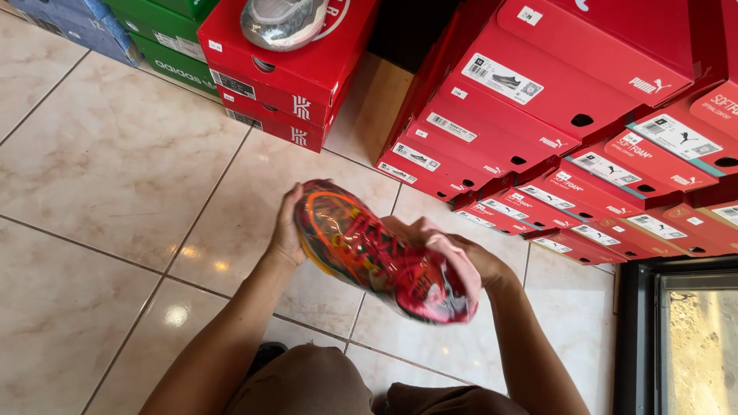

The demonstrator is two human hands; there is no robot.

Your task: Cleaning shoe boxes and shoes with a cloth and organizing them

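Two hands hold one shoe (pixel 380 253) in the middle of the frame, above a tiled floor (pixel 115 154). It is a red and orange sneaker with red laces, and it seems to be wrapped in clear glossy film. It lies tilted, one end toward the upper left, the other toward the lower right. The left hand (pixel 286 230) grips the upper-left end, fingers curled round its edge, closed on the shoe. The right hand (pixel 469 257) comes in from the right and presses a pink cloth (pixel 450 253) against the shoe's lower-right part; its fingers are folded over the cloth, clamped on it and touching the shoe. Both bare forearms run down to the bottom edge, where brown-clad knees (pixel 307 384) show.

Behind the hands, at upper right, stands a leaning pile of red boxes (pixel 553 115) with white labels. At top centre sits a shorter stack of red boxes (pixel 284 84), with a grey shoe (pixel 283 21) resting on its top lid. Green boxes (pixel 165 38) and blue boxes (pixel 69 19) fill the upper left corner. A dark-framed glass door (pixel 692 338) takes the lower right corner.
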